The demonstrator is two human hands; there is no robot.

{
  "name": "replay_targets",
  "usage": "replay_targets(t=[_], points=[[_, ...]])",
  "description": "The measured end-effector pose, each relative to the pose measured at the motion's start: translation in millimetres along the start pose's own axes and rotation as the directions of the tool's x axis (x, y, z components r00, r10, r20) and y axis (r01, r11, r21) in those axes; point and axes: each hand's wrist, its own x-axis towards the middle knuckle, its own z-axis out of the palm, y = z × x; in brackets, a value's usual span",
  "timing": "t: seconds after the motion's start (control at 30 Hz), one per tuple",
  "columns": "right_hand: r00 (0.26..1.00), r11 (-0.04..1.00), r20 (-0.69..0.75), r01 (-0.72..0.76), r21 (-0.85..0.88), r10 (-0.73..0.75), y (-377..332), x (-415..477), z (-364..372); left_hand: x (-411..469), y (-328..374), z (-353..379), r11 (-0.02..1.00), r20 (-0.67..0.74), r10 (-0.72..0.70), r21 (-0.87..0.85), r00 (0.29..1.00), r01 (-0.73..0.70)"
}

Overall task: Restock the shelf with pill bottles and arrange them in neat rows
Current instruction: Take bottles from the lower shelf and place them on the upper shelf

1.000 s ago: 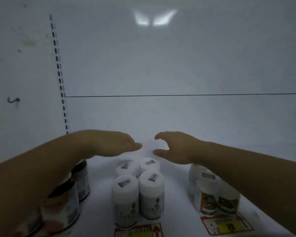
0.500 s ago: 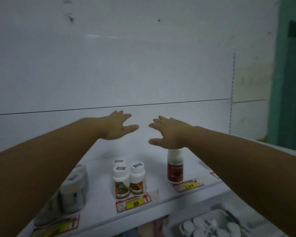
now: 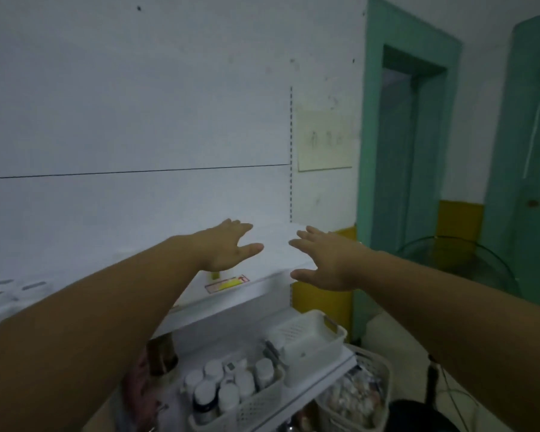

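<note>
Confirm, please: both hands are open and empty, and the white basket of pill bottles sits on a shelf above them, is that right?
Not quite: in the head view the white basket of pill bottles sits on the lower shelf, below the hands, not above. The left hand and right hand are indeed open and empty.

You had a green door frame (image 3: pixel 364 151) on your right, a pale paper sheet (image 3: pixel 325 141) on the wall beside it, a round glass table (image 3: pixel 480 269) lower down, and yellow paint (image 3: pixel 459 219) behind it.

White shelf (image 3: pixel 256 244), teal door frames (image 3: pixel 368 151), yellow-and-red price tag (image 3: pixel 226 282).
</note>
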Motion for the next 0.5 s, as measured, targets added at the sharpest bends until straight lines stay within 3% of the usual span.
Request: replay_targets(t=[0.17,0.3,0.4,0.5], points=[[0.99,0.984,0.045,-0.138,0.113,0.134,61.4,-36.1,27.4,33.3,57.8,50.0,0.983,-0.038,0.119,-0.135,0.992,-0.123],[0.963,0.972,0.203,-0.203,0.117,0.176,90.1,-45.5,78.8,50.8,75.0,131.1,0.965,0.141,0.207,-0.192,0.968,-0.178],[0.955,0.979,0.263,-0.172,0.109,0.138,103.3,-28.9,120.9,71.3,59.6,185.3,0.967,0.221,0.151,-0.234,0.963,-0.098],[0.951,0.977,0.299,-0.138,0.162,0.085,111.5,0.0,164.1,93.3,26.2,225.0,0.942,0.237,0.011,-0.328,0.971,0.069]])
